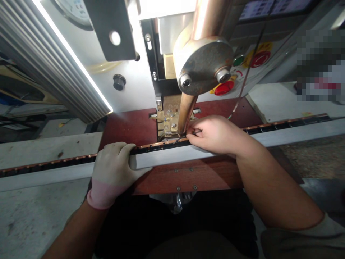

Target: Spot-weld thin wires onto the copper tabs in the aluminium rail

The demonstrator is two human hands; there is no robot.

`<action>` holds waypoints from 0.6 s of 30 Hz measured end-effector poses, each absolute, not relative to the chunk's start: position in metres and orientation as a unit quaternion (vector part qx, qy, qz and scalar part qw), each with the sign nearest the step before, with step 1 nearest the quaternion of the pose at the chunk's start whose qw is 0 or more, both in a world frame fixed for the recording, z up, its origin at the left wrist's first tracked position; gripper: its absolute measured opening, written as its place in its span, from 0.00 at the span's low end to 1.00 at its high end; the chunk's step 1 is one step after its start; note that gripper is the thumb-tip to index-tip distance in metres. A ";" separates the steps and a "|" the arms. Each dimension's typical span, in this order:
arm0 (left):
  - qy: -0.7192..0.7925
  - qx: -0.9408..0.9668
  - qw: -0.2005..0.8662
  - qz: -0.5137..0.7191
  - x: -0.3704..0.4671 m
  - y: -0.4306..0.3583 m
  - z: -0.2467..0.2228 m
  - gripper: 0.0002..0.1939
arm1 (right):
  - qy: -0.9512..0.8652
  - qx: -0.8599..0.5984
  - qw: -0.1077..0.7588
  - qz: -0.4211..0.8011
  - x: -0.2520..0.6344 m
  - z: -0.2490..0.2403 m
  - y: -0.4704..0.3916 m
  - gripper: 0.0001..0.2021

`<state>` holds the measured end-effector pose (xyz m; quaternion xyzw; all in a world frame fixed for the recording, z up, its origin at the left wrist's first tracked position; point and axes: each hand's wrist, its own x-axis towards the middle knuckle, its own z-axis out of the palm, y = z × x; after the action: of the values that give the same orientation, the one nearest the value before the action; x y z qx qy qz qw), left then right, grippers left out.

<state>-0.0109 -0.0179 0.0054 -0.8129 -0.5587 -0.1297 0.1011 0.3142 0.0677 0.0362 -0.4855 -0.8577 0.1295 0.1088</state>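
A long pale metal bar (172,157) with a dark, copper-edged strip (153,146) along its far side lies across a red-brown work plate (172,180). My left hand (114,169), in a white glove with a pink cuff, is wrapped over the bar left of the middle, thumb on the near side. My bare right hand (215,135) rests at the strip just right of the copper-coloured electrode rod (187,111), its fingertips pinching a thin dark wire or rod (198,132). The electrode's lower end is beside those fingertips, above the strip.
A brass fixture with screws (169,120) sits behind the bar. Above it hangs a round metal clamp (203,64). Red buttons (224,87) and a green button (238,60) are on the machine's right. A bright ribbed panel (61,61) slants at the left. A thin cable hangs at right.
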 end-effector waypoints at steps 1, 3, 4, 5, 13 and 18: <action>-0.558 -0.813 0.103 -0.130 -0.011 -0.018 0.005 0.31 | -0.859 -0.485 0.110 0.125 0.314 0.036 0.068 0.12; -0.555 -0.815 0.107 -0.129 -0.011 -0.018 0.005 0.31 | -0.857 -0.488 0.113 0.121 0.314 0.037 0.067 0.11; -0.554 -0.816 0.109 -0.127 -0.011 -0.017 0.005 0.31 | -0.854 -0.492 0.113 0.122 0.314 0.038 0.067 0.11; -0.553 -0.816 0.111 -0.126 -0.011 -0.017 0.004 0.31 | -0.850 -0.499 0.112 0.125 0.315 0.038 0.066 0.10; -0.558 -0.815 0.103 -0.118 -0.012 -0.017 0.006 0.33 | -0.847 -0.502 0.111 0.136 0.321 0.039 0.068 0.07; -0.553 -0.822 0.082 -0.108 -0.013 -0.012 0.007 0.35 | -0.843 -0.511 0.112 0.123 0.320 0.036 0.070 0.08</action>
<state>-0.0130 -0.0121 0.0065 -0.8221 -0.5529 -0.1080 0.0823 0.3200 0.0696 0.0360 -0.5111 -0.8432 0.1231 0.1121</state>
